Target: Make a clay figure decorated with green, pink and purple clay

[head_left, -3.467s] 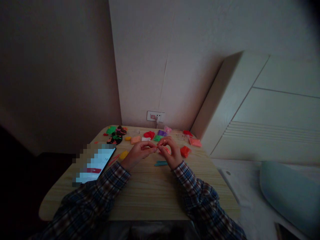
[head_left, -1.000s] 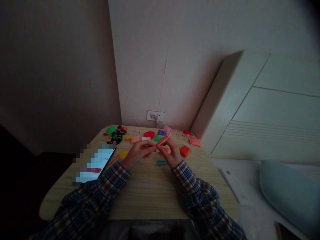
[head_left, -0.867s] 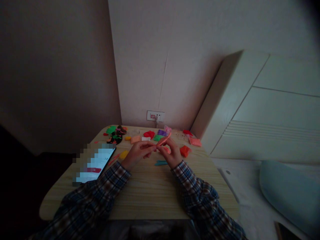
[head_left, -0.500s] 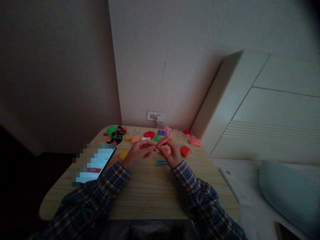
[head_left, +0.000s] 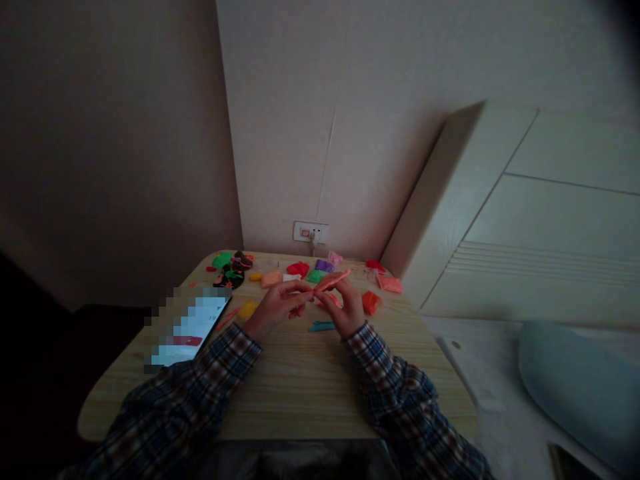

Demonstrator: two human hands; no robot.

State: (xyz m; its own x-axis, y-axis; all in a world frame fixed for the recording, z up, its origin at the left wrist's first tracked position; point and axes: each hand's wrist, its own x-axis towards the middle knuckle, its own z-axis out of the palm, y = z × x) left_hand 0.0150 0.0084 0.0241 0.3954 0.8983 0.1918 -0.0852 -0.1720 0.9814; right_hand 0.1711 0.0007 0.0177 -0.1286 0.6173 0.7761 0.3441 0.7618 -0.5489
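My left hand [head_left: 277, 307] and my right hand [head_left: 345, 310] meet above the middle of the table, fingertips almost touching. In my right hand is a salmon-pink clay modelling tool [head_left: 336, 279], slanting up to the right. My left thumb and forefinger are pinched together at the tool's lower end. A tiny reddish bit seems to lie between the fingertips, too small to name. Under my right hand lies a blue plastic tool [head_left: 321, 326]. Beside my left hand are a yellow clay lump [head_left: 247, 310] and an orange-red tool [head_left: 228, 319].
A lit tablet [head_left: 197, 330], partly pixelated, lies at the left of the wooden table [head_left: 300, 393]. Several coloured clay packets stand along the back, among them a red packet [head_left: 371, 303] and a peach block [head_left: 271, 279]. Dark and green clay pieces [head_left: 231, 275] sit back left. Behind is a wall socket [head_left: 311, 232].
The upper end of the salmon-pink tool has tipped slightly down and to the right. Both hands stay in nearly the same place.
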